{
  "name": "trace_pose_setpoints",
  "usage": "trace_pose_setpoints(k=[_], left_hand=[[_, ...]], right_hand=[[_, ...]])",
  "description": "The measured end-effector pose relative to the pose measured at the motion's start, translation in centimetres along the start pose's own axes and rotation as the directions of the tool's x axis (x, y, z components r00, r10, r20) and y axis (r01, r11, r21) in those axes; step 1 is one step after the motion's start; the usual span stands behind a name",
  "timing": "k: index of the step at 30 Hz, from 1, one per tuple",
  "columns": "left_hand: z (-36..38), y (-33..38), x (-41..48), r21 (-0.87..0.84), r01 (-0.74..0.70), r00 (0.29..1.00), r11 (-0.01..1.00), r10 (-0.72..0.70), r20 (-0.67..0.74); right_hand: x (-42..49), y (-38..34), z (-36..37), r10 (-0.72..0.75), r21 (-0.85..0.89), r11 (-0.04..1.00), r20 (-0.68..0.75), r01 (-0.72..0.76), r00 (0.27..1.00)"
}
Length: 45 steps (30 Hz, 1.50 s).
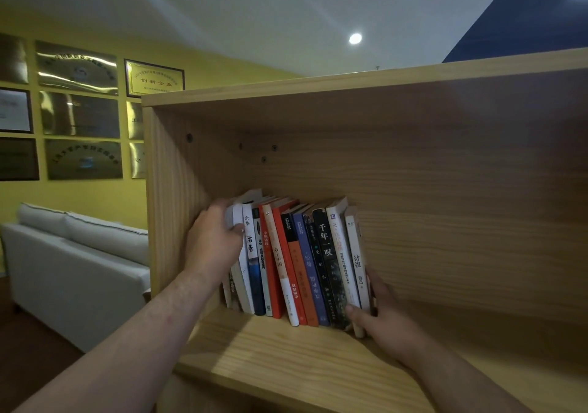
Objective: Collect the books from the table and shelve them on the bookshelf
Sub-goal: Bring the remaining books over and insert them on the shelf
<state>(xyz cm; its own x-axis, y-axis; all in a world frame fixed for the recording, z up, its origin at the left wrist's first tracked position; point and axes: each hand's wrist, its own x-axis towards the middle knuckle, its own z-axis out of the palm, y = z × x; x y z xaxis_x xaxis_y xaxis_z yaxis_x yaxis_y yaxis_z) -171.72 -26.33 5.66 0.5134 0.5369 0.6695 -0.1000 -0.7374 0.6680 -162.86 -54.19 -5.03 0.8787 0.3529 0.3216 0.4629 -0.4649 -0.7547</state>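
We have the pale wood shelf board [286,358] of the bookshelf [445,189] nearest us, with an open-fronted compartment above it. Left of the bookshelf is a light grey sofa [73,263]. Behind that is a yellow wall [95,196] with framed plaques [79,110]. Above the bookshelf is a round ceiling light [355,38].

The books [296,253] stand in one row at the left end of the bookshelf compartment, spines out, tops tilted a little left. Spines are white, blue, red, orange and black. Our left hand [213,240] grips the leftmost books near their tops, thumb on a white spine. Our right hand [381,320] pinches the rightmost white book at its foot, thumb in front.
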Motion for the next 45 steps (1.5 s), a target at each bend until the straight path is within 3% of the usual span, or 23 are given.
trace_pose_setpoints(k=[5, 8, 11, 13, 15, 20, 25, 30, 33, 35, 38, 41, 43, 45], left_hand=[[-1.5, -0.1, -1.9, 0.006, -0.031, 0.994, 1.000, 0.031, -0.101], [-1.7, 0.0, -2.8, -0.139, 0.015, 0.993, 0.990, -0.031, -0.110], [-0.8, -1.0, -4.0, -0.266, 0.149, 0.987, 0.953, -0.159, -0.017], [0.0, -2.1, -5.2, -0.259, 0.253, 0.967, 0.932, -0.236, 0.094], [0.2, -2.6, -6.3, -0.257, 0.293, 0.956, 0.921, -0.277, 0.097], [-3.1, -1.4, -8.5, -0.292, 0.207, 0.974, 0.934, -0.224, -0.025], [-8.3, -1.3, -11.3, -0.284, 0.203, 0.972, 0.937, -0.227, -0.057], [-11.3, 1.4, -12.8, -0.307, 0.080, 0.994, 0.948, -0.054, 0.094], [-10.7, 4.1, -13.1, -0.286, -0.007, 0.967, 0.958, 0.080, 0.244], [-9.7, 6.3, -13.3, -0.275, -0.007, 0.916, 0.961, 0.117, 0.384], [-7.9, 9.4, -13.2, -0.280, -0.025, 0.848, 0.960, 0.168, 0.502], [-6.2, 10.3, -11.7, -0.249, -0.047, 0.935, 0.967, 0.130, 0.330], [-4.9, 9.8, -11.0, -0.352, 0.079, 0.981, 0.933, -0.011, 0.191], [-3.0, 9.4, -11.5, -0.470, 0.273, 0.936, 0.840, -0.117, 0.333]], right_hand=[[0.0, 0.0, 0.1, 0.007, 0.003, 1.000, 0.015, -0.007, 1.000], [0.1, 0.0, 0.1, 0.005, 0.006, 1.000, 0.017, -0.005, 1.000], [0.0, 0.1, 0.1, 0.011, 0.020, 1.000, 0.020, -0.012, 1.000], [0.0, 0.1, 0.0, 0.017, 0.034, 0.999, 0.016, -0.017, 1.000], [0.0, 0.1, 0.0, 0.024, 0.058, 0.998, 0.004, -0.024, 1.000], [-0.3, -0.3, -0.1, 0.018, 0.064, 0.998, -0.039, -0.015, 0.999], [-1.9, -2.0, -0.5, 0.042, 0.045, 0.998, -0.050, -0.040, 0.998], [-4.3, -6.7, -2.9, -0.112, 0.061, 0.990, -0.227, 0.129, 0.967], [-6.4, -10.7, -5.2, -0.222, 0.206, 0.947, -0.138, 0.247, 0.965], [-7.5, -12.2, -6.8, -0.250, 0.351, 0.903, -0.037, 0.247, 0.967], [-8.3, -12.3, -8.9, -0.175, 0.474, 0.861, -0.061, 0.183, 0.983], [-8.2, -10.2, -10.1, 0.019, 0.645, 0.759, -0.169, 0.096, 0.986], [-7.4, -8.0, -10.1, 0.220, 0.794, 0.608, -0.168, -0.001, 0.961], [-6.7, -6.4, -9.5, 0.360, 0.889, 0.456, -0.147, -0.037, 0.922]])
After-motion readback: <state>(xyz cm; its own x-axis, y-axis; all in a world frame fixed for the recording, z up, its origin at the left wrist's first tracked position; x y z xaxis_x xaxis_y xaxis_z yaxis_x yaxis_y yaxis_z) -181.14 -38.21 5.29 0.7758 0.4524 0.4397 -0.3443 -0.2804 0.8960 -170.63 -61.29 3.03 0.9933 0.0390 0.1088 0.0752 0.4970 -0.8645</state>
